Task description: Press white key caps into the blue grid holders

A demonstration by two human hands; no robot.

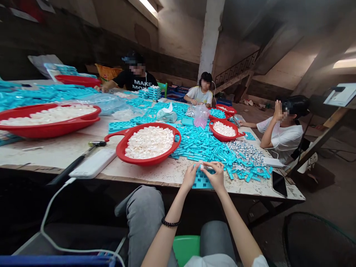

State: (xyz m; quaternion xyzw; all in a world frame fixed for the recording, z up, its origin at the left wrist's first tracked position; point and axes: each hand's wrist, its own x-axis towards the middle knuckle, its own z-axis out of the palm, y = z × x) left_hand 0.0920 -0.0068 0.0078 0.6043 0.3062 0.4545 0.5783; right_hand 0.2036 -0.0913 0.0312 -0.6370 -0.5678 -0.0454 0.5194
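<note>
Both of my hands meet at the table's front edge, above a blue tray with square holes (200, 182). My right hand (216, 176) pinches a small white piece (201, 166) between thumb and fingers. Close against its other side, my left hand (190, 177) is closed, its fingertips also at the piece; a bit of blue shows there. Exactly how the parts fit is too small to tell. Just beyond my hands lies a heap of blue plastic pieces (198, 142). To the left stands a red basin (147, 161) full of white pieces (150, 142).
A white power bank (93, 163) and a hammer (75, 163) lie left. Small white-and-blue parts (247, 152) and a phone (279, 183) lie right. Other red basins (52, 129) stand about. Several people sit around the table, one person (286, 129) at the right.
</note>
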